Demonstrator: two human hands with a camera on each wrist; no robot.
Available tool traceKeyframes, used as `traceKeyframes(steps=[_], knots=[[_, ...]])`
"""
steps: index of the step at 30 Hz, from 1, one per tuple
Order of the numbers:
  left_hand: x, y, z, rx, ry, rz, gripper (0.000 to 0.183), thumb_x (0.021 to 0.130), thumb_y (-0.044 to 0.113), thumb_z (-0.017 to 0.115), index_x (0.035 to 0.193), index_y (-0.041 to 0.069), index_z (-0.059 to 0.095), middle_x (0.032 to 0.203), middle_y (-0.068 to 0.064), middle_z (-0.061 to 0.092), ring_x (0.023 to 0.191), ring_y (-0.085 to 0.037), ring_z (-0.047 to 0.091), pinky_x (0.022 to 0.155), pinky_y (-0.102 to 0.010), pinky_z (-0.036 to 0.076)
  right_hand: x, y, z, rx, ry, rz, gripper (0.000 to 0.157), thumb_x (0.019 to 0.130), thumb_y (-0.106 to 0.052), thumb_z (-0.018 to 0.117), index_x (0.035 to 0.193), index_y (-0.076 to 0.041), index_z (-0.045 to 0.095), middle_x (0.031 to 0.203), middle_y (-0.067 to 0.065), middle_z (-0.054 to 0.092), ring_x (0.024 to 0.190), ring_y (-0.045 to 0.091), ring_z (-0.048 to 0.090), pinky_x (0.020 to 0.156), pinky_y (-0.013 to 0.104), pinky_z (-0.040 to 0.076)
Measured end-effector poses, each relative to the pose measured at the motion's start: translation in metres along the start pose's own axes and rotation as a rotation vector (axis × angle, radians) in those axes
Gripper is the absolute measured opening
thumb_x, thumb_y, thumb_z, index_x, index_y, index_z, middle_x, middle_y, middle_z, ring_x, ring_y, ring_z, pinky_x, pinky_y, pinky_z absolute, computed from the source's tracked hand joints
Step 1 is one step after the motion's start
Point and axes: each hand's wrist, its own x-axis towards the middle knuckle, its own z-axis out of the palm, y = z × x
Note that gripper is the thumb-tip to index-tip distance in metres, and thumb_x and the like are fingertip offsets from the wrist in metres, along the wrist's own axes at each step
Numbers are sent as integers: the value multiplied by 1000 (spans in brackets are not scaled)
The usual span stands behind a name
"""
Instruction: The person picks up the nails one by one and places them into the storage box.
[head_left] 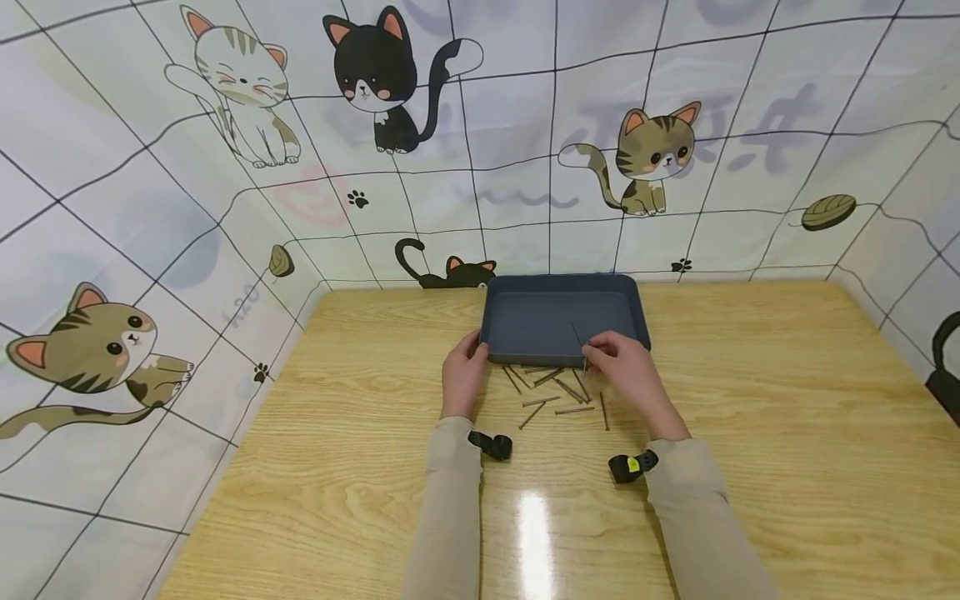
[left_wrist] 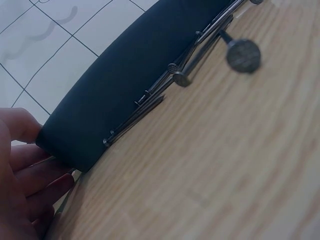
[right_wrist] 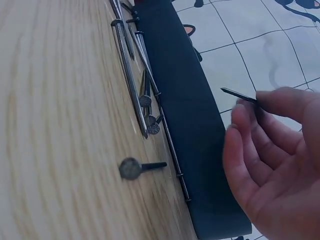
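A dark blue-grey rectangular tray stands near the back wall. My left hand holds its front left corner, thumb and fingers around the wall in the left wrist view. Above the tray's front right part, my right hand pinches a thin metal nail between thumb and fingertips. The nail's pointed end sticks out past the fingers; part of it is hidden in the grip. Several loose nails lie scattered on the table just in front of the tray, some close against its front wall.
The wood-grain table reaches back to a light cloth wall printed with cats and grid lines. Similar cloth walls stand at left and right. Black wrist cameras sit on both sleeves.
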Motion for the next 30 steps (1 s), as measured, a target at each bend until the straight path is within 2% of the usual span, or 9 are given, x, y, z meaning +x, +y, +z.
traceKeyframes(steps=[6,10,13,17,20,24,27,30], knots=[[-1,0,0,2,1,-4,36,89,30,50,124,23,55,120,6,55,113,-15,47,93,-37,37,7,6,-2,136,96,39,36,88,-34,54,108,-4,58,94,14,61,76,21,60,70,41,49],[-2,-1,1,-2,2,-2,36,89,31,50,124,23,55,120,6,55,113,-14,47,93,-37,37,11,5,-4,135,118,46,38,87,-38,53,108,-6,58,91,13,62,69,19,58,63,41,49],[-2,-1,1,2,0,3,37,90,31,49,125,22,54,121,6,54,114,-15,47,93,-37,36,16,3,-8,122,108,42,40,88,-38,53,110,-6,58,91,13,62,67,18,58,58,36,48],[-2,0,3,8,6,3,36,90,32,49,125,23,54,120,7,55,114,-13,47,93,-36,37,22,1,-16,85,97,29,42,89,-37,51,113,-3,57,93,14,63,71,17,60,58,29,49],[-1,1,3,7,20,1,36,90,32,49,124,24,55,119,8,56,112,-11,48,91,-35,38,30,-1,-22,69,97,29,44,89,-38,51,114,-3,57,93,14,63,74,18,61,64,31,50],[0,0,2,0,31,5,36,90,32,50,124,25,55,118,8,56,111,-11,49,91,-35,38,42,-4,-26,133,76,51,43,89,-34,52,115,0,55,93,15,62,76,18,63,72,37,50],[0,-1,1,-1,27,9,35,90,32,49,124,25,55,119,8,56,112,-12,48,92,-35,38,49,-7,-28,194,32,77,42,90,-29,52,118,3,51,96,20,60,77,20,64,74,40,49],[-1,-1,0,4,26,9,34,90,32,49,123,26,56,119,8,55,113,-13,48,93,-36,37,54,-9,-30,201,-15,98,42,91,-26,50,119,5,48,99,23,58,78,24,64,74,41,49]])
